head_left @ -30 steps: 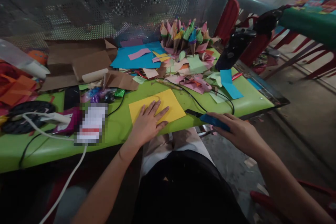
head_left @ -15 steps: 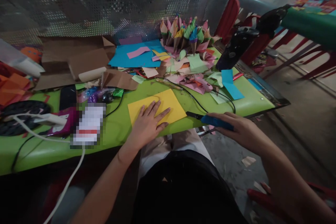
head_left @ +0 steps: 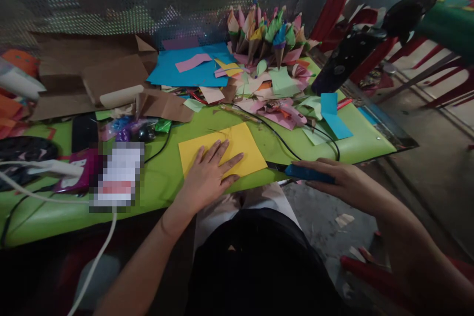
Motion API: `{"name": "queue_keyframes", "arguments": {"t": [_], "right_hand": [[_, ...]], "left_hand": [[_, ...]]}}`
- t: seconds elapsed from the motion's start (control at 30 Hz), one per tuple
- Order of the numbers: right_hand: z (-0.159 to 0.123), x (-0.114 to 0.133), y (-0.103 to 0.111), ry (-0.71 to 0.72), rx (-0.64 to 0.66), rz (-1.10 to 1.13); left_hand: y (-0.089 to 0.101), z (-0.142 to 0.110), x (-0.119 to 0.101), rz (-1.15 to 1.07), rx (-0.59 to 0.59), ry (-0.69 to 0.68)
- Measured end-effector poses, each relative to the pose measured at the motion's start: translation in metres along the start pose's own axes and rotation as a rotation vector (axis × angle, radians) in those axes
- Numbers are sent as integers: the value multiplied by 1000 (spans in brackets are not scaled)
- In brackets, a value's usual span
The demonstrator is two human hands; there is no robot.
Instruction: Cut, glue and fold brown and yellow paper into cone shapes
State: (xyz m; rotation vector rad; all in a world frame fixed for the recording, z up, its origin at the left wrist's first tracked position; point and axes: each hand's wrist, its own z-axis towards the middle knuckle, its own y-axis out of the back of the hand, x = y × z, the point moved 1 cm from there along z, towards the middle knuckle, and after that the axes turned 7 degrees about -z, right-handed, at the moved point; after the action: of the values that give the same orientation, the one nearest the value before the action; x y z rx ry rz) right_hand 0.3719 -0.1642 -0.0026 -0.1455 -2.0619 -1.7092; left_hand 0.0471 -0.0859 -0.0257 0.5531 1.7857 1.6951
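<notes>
My left hand (head_left: 210, 170) lies flat with fingers spread on a sheet of yellow paper (head_left: 252, 145), pressing it against the green tabletop near the front edge. My right hand (head_left: 342, 182) is wrapped around the blue handle of a utility knife (head_left: 309, 173), just past the table's front edge. Its dark blade points left and meets the right corner of the yellow paper. Whether the tip lies over, under or between layers of the paper, I cannot tell.
Paper scraps and a pink glue gun (head_left: 292, 116) lie behind the yellow paper, with a black cord (head_left: 276, 136) running close by. Paper cones (head_left: 266, 34) stand at the back. A blurred-out phone (head_left: 118, 175) and a power strip (head_left: 79, 170) are at left, a dark bottle (head_left: 346, 57) at right.
The view has shifted slightly. The knife blade shows a little shorter at the paper's right corner. My left hand keeps its place on the paper.
</notes>
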Motion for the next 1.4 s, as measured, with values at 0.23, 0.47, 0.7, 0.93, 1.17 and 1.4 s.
{"name": "queue_keyframes", "arguments": {"t": [0.23,0.47,0.7,0.93,1.17,1.4], "right_hand": [[0,7,-1,-23,55,19],[0,23,-6,-7,1,-11],[3,39,-16,62,-6,-23],[5,54,-25,107,-32,-79],[10,60,-30,102,-52,-122],[11,55,-29,80,-51,-124]], "left_hand": [[1,0,-1,-25,-3,5],[1,0,-2,-32,17,9],[-3,-1,-2,-46,-19,2],[-2,1,-4,-47,3,23],[0,8,-12,-107,0,88],[13,-7,13,-186,2,56]]}}
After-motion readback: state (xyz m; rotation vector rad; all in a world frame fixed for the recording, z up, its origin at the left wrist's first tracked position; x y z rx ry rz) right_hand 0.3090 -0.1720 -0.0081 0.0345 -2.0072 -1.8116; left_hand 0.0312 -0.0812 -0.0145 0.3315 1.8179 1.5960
